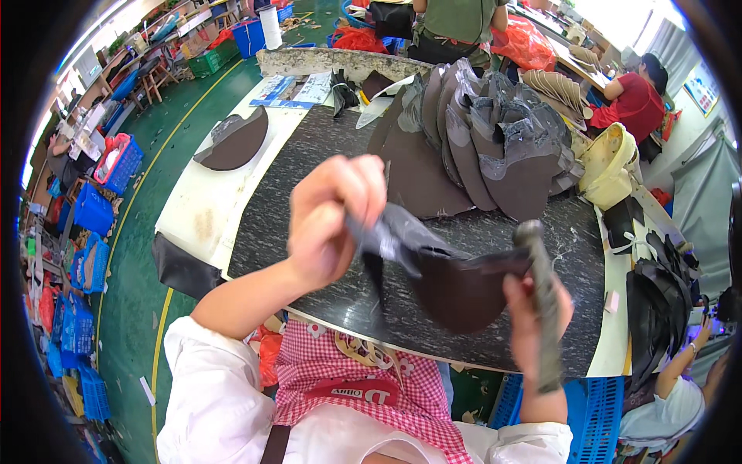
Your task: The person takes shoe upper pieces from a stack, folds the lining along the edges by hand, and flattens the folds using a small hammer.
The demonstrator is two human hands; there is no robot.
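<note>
Over the speckled black tabletop I hold up a curved dark brown panel [457, 298] with a black, glossy folded edge. My left hand [328, 213] is raised and closed, pinching the left end of that edge; a thin black strip [374, 282] hangs below it. My right hand [533, 317] grips the panel's right end. It also holds a long, worn grey-green tool [547, 309] upright; motion blur hides its exact kind. Beyond my hands, a large pile of similar dark panels [519, 185] lies overlapped on the table. One more panel [236, 141] rests apart at the left.
A pale yellow bucket [610, 166] stands at the table's right edge, near stacked black pieces [661, 309]. A black sheet [185, 267] hangs over the left edge. Blue baskets [591, 421] sit below at the lower right. Other people [638, 97] work nearby.
</note>
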